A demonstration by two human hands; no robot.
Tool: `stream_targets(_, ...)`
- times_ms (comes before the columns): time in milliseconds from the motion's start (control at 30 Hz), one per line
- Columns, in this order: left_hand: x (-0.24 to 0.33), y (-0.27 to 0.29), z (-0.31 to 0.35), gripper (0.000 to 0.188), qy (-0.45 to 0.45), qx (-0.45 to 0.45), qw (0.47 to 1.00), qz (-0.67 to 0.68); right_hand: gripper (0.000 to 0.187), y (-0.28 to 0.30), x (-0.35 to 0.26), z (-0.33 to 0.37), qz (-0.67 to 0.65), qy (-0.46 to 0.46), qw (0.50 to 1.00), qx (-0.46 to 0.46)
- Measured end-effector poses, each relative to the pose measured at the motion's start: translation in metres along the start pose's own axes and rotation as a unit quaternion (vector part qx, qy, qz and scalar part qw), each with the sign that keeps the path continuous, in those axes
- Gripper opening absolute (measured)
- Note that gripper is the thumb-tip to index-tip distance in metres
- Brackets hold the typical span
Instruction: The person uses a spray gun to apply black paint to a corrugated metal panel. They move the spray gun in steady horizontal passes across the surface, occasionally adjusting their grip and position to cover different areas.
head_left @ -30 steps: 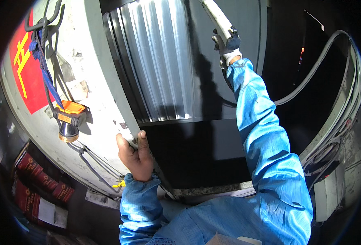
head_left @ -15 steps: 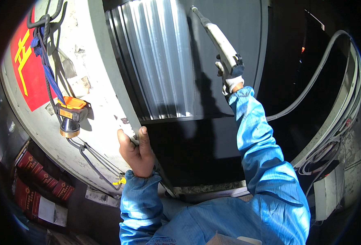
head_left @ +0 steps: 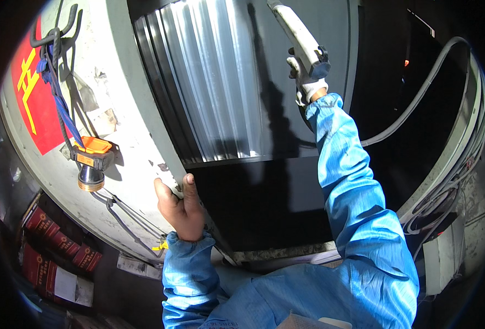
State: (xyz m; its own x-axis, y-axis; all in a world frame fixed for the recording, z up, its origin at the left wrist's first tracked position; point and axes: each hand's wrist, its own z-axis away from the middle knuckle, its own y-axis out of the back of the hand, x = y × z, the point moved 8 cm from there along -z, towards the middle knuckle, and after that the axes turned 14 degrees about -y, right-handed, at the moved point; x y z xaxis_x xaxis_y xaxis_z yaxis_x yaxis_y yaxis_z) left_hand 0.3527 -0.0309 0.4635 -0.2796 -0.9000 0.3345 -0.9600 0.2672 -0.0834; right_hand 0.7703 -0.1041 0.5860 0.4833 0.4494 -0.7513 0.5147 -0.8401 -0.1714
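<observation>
My right hand [head_left: 308, 82], in a white glove, is closed round the handle of a long white spray gun [head_left: 302, 38]. The gun points up and away; its tip is near the top edge of the view. Beyond it stands a grey panel [head_left: 313, 33], beside a shiny ribbed metal sheet [head_left: 209, 82]. My bare left hand [head_left: 183, 214] is at the pale edge of the opening [head_left: 168, 145], thumb and forefinger apart and pointing up. Its other fingers are hidden, and whether it touches the edge I cannot tell.
A headlamp [head_left: 91, 159] with a blue strap hangs from a hook [head_left: 56, 35] on the left wall, near a red poster [head_left: 31, 93]. Red boxes [head_left: 61, 244] are stacked lower left. A grey hose [head_left: 418, 115] loops at the right, above coiled cables [head_left: 434, 203].
My right hand has moved up with the spray gun, whose tip has come to the top edge of the view. My left hand stays by the opening's edge; the view has shifted slightly.
</observation>
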Motion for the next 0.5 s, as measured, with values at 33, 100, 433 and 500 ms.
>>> stream_targets(33,0.000,0.000,0.000,0.023,-0.010,-0.001,1.000,-0.005,0.022,0.001,0.000,0.003,-0.005,0.009,1.000,-0.002)
stream_targets(100,0.000,0.000,0.001,0.024,-0.020,-0.001,1.000,-0.012,0.024,0.005,0.008,0.013,0.023,-0.036,0.999,0.007)
stream_targets(433,0.001,-0.002,-0.001,0.023,-0.005,0.003,1.000,0.002,0.023,0.038,0.083,0.082,0.166,0.032,0.985,0.026)
stream_targets(500,0.001,-0.001,0.001,0.022,-0.006,-0.003,1.000,0.002,0.024,0.045,0.092,0.101,0.213,0.051,0.975,0.036)
